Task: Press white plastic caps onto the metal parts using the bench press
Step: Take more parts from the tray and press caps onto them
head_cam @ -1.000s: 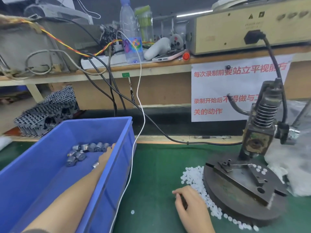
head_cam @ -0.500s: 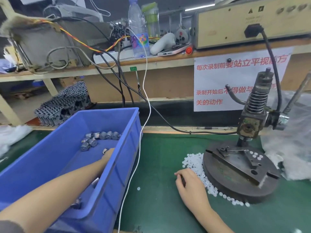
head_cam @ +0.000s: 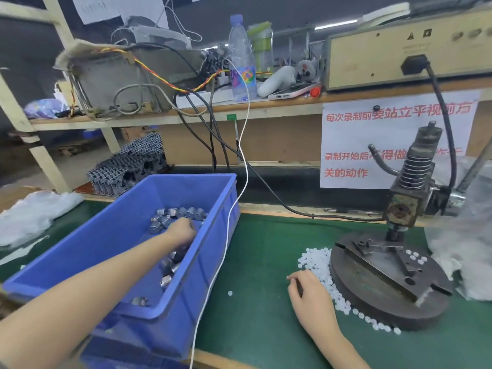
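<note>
My left hand [head_cam: 182, 233] fishes for metal parts [head_cam: 186, 212] in the bin [head_cam: 186, 177], well left of the bench press [head_cam: 402, 209] — grip hidden; my right hand [head_cam: 311, 296] curls by white caps [head_cam: 316, 259] at its base, pinch unclear.

Single head-worn wide-angle view, facing forward and down, close over green bench mat [head_cam: 266, 262], rusty metal bench press [head_cam: 402, 211] at right.
</note>
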